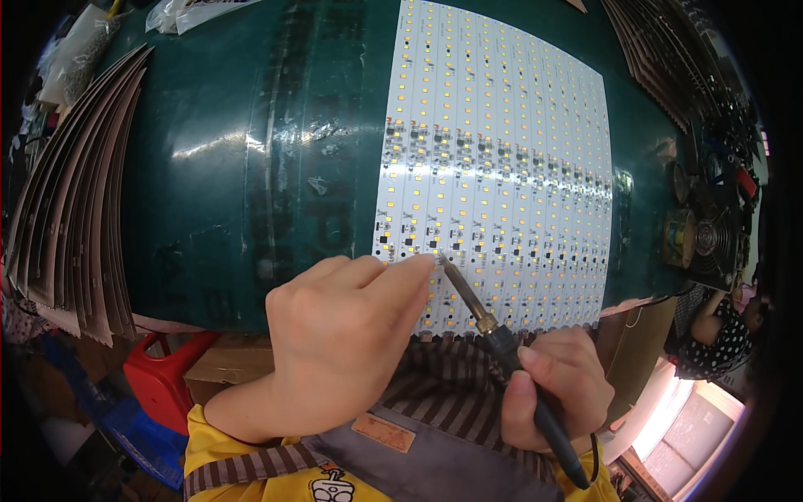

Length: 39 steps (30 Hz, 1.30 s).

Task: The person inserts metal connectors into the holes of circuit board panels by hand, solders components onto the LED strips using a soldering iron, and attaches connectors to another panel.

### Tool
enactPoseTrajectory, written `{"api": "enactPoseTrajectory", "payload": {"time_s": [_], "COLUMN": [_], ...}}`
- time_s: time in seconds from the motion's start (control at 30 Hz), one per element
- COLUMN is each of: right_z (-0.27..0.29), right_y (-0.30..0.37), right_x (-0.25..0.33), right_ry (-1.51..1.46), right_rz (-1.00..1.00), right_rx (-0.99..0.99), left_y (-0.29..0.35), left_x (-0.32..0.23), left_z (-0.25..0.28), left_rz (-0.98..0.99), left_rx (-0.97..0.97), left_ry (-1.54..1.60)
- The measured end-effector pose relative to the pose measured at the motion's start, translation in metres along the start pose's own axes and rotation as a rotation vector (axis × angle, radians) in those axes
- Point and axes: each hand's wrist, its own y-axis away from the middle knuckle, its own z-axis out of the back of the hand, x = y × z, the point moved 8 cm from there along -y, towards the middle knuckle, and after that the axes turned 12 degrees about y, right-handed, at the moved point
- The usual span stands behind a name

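Observation:
A large white circuit panel (502, 159) made of several LED strips lies on the dark green table (217, 167). My right hand (559, 391) grips a black-handled soldering iron (502, 343), whose metal tip touches the panel near its lower left part. My left hand (343, 343) rests on the panel's near left corner, fingers curled, with the fingertips pinched right beside the iron's tip. Whether something thin, such as solder wire, sits between those fingertips I cannot tell.
Fanned stacks of brownish panels lie at the table's left (75, 201) and top right (661, 58). Small fans and tools (707, 226) crowd the right edge. A red plastic stool (163, 372) stands below the table. A person in a dotted garment (711, 326) sits at the right.

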Motion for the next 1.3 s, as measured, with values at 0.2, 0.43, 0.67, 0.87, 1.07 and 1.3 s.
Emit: {"api": "enactPoseTrajectory", "payload": {"time_s": [0.2, 0.43, 0.67, 0.87, 1.07, 1.3], "right_z": [0.009, 0.014, 0.015, 0.012, 0.012, 0.015], "right_y": [0.003, 0.005, 0.008, 0.007, 0.005, 0.008], "right_x": [-0.004, -0.011, -0.013, -0.014, -0.011, -0.010], "right_ry": [-0.007, -0.003, 0.003, -0.005, -0.004, 0.024], "right_rz": [-0.044, -0.058, -0.062, -0.059, -0.055, -0.082], "right_rx": [-0.034, -0.066, -0.068, -0.039, -0.025, -0.040], "left_y": [-0.003, 0.000, -0.002, -0.002, -0.005, -0.006], "left_x": [-0.010, -0.008, -0.011, -0.010, -0.008, -0.010], "left_z": [-0.004, -0.010, -0.011, -0.013, -0.017, 0.007], "left_rz": [-0.071, -0.037, -0.054, -0.066, -0.002, -0.070], "left_rx": [-0.015, 0.005, 0.023, 0.021, 0.102, -0.086], "left_ry": [-0.005, -0.005, -0.024, -0.015, -0.027, -0.016]}}
